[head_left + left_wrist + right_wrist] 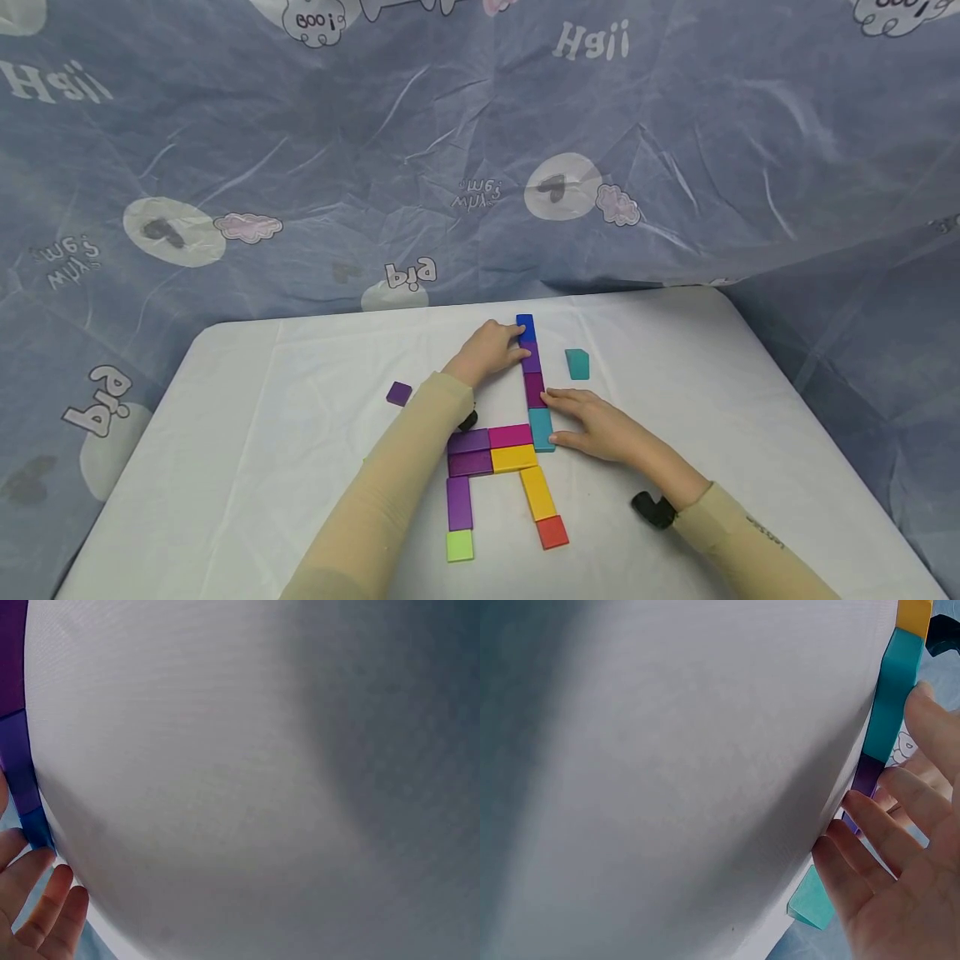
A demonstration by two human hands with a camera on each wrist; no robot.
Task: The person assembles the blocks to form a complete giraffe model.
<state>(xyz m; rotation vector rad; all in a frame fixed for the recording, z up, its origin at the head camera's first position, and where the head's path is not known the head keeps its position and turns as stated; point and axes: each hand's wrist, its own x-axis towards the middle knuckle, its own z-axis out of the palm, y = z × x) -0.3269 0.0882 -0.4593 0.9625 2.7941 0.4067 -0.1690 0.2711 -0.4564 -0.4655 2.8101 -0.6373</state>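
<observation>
Flat coloured blocks lie joined in a figure on the white table. Its tall column runs from a blue block (526,321) at the far end through a purple block (531,359) and a plum block (533,388) to a teal block (541,425). My left hand (489,352) is at the column's left side, forefinger on the blue block, thumb at the purple one. From the right, my right hand (600,425) touches the column, forefinger by the plum block and thumb at the teal one. In the right wrist view its fingers (877,832) are extended.
Below the column, purple, pink and yellow blocks (514,458) form a body with two legs, ending in a lime block (460,546) and a red block (552,532). A loose teal piece (577,364) lies right of the column, a loose purple block (399,393) left.
</observation>
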